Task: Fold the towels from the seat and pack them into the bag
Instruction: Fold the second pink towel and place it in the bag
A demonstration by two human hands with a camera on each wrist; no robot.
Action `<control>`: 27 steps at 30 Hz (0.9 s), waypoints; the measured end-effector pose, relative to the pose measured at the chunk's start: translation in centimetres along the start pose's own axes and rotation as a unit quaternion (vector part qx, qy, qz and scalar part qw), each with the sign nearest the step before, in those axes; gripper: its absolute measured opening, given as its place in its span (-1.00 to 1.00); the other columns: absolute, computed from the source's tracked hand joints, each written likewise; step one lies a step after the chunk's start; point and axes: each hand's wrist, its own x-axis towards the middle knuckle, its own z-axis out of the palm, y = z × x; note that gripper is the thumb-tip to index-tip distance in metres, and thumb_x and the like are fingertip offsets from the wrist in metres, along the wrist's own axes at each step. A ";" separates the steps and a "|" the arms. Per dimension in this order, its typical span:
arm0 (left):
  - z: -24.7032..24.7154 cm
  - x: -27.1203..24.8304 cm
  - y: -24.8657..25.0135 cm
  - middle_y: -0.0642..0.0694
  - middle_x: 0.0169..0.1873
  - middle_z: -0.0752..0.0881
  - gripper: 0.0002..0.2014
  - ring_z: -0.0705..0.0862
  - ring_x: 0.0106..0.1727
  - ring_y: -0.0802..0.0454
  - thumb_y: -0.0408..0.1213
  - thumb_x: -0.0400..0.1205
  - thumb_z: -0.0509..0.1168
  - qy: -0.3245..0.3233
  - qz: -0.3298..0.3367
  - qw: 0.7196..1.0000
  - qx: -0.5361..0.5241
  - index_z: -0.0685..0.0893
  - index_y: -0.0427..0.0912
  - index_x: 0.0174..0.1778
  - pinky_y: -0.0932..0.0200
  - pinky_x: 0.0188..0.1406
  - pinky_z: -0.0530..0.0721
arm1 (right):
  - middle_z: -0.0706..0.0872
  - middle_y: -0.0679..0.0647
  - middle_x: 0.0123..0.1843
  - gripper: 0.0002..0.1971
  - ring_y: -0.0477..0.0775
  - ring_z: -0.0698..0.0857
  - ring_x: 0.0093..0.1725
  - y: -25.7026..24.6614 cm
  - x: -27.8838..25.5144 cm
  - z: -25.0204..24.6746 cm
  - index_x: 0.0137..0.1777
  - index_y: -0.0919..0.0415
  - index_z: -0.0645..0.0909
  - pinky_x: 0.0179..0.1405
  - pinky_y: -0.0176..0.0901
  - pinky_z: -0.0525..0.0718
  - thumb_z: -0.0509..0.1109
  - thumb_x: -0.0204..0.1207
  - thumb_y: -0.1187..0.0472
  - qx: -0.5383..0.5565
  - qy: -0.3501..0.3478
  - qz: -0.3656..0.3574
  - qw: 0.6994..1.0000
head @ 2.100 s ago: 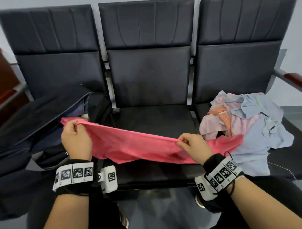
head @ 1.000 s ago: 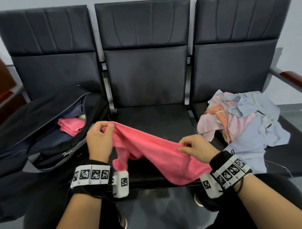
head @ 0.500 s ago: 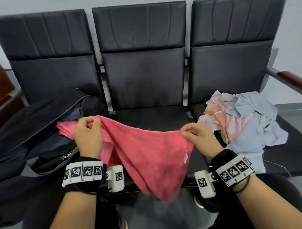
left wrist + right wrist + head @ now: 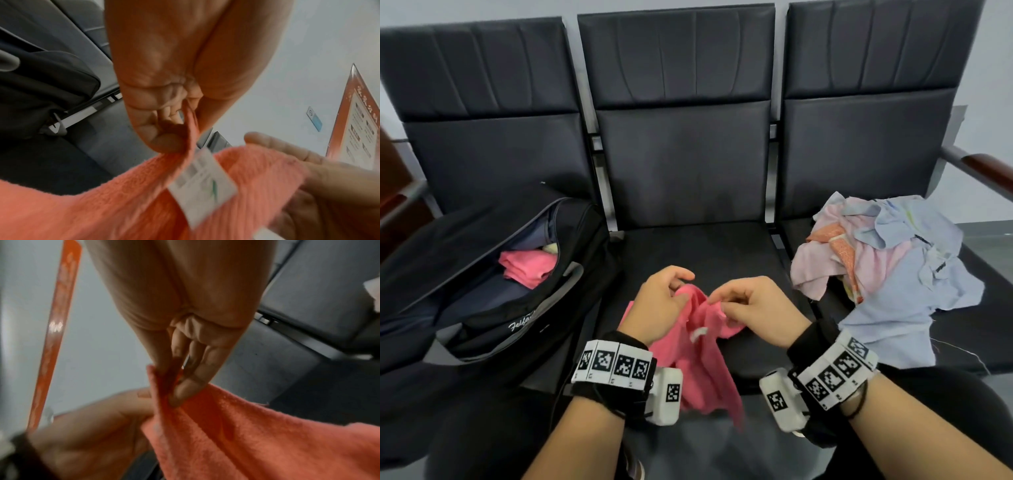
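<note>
The pink towel hangs in front of the middle seat, its top edge gathered up between the two hands and the rest drooping past the seat's front edge. A white label shows on the cloth just below the hands.

The left hand sits at the towel's top on the left side; in the left wrist view its thumb and curled fingers pinch a fold of the cloth. The right hand is just beside it, nearly touching, and the right wrist view shows its fingertips closed tight on another bit of the towel's edge. Both hands are narrow, pinching cloth.

To the left, the black bag lies unzipped on the neighbouring seat with a folded pink towel inside it. To the right, a loose heap of pale pink, blue and orange towels lies on the third seat, well apart from the hands.
</note>
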 end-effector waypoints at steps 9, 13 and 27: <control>-1.2 -1.5 1.1 -0.06 -0.19 0.85 -0.69 0.83 -0.12 0.00 -0.55 0.56 0.40 -0.034 0.043 0.997 -0.061 0.75 -0.01 0.03 0.15 0.01 0.77 | 0.76 -0.11 0.01 -0.81 -0.18 0.71 0.07 -0.1 1.1 2.7 -0.23 0.00 0.78 0.16 -0.28 0.60 0.53 0.43 0.35 -0.116 0.005 -0.074 0.990; -1.4 -1.9 0.5 -0.07 -0.16 0.82 -0.72 0.78 -0.08 -0.04 -0.51 0.55 0.45 -0.015 0.036 0.998 -0.048 0.77 0.00 -0.01 0.13 0.02 0.77 | 0.78 -0.20 -0.24 -0.76 -0.20 0.73 -0.15 0.2 1.2 2.7 -0.25 -0.13 0.73 -0.05 -0.25 0.64 0.49 0.46 0.30 -0.134 0.035 -0.047 0.989; -1.3 -2.5 1.0 0.08 -0.21 0.85 -0.81 0.81 -0.14 0.14 -0.44 0.55 0.51 0.037 0.059 0.996 -0.062 0.84 -0.01 -0.11 0.27 -0.07 0.74 | 0.71 -0.11 -0.35 -0.84 -0.12 0.66 -0.30 -0.5 1.1 3.2 -0.23 0.06 0.69 -0.22 -0.19 0.61 0.50 0.55 0.06 -0.164 0.086 -0.097 0.978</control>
